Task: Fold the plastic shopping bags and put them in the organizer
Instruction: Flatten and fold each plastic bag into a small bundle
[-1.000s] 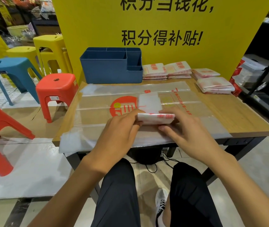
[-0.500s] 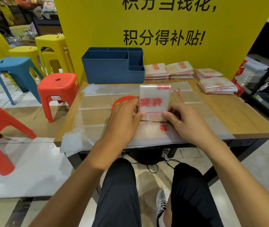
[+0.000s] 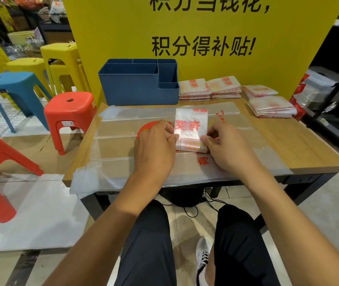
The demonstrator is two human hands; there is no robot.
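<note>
At mid-bench, the left hand point(image 3: 156, 145) and right hand point(image 3: 224, 147) are pinching the side edges of the folded bag point(image 3: 191, 131), which is looking light, limp and slippery, so gripping both creased edges is advisable before transferring to the organizer point(image 3: 137, 87).

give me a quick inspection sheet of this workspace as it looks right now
surface: wooden table, flat plastic bags spread over it
job's things: folded bag held upright; blue organizer looks empty; folded bag stacks beside it
clutter: nothing seen
grippers: left hand and right hand pinch the folded bag's sides
cables: black cables under the table
surroundings: yellow sign, plastic stools on the left
</note>
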